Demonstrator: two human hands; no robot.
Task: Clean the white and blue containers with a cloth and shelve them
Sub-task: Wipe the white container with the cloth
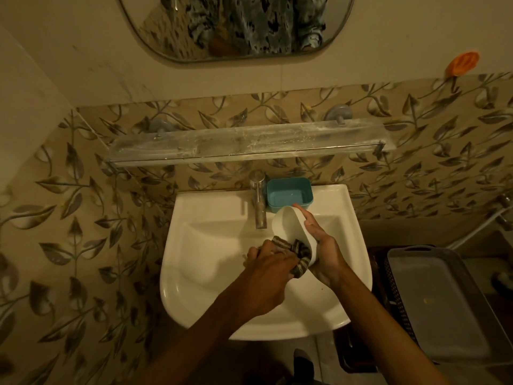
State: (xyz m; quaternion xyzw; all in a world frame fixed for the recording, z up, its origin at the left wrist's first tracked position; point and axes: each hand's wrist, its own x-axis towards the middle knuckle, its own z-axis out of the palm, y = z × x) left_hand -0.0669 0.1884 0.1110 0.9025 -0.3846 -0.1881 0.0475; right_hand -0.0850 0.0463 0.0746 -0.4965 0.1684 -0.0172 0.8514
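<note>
White container (288, 226) at frame centre sits gripped in my right hand (323, 245) while my left hand (266, 270) clutches the cloth (298, 252) inside it; blue container (289, 196) waits unwiped, shelf (244, 144) bare.

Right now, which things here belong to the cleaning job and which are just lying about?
In the job: white container, blue container, striped cloth, glass shelf.
Lying about: tap, mirror, grey tray, orange wall holder.

Cloth (301, 259) partly hidden — tucked inside the white container (288, 226).
</note>
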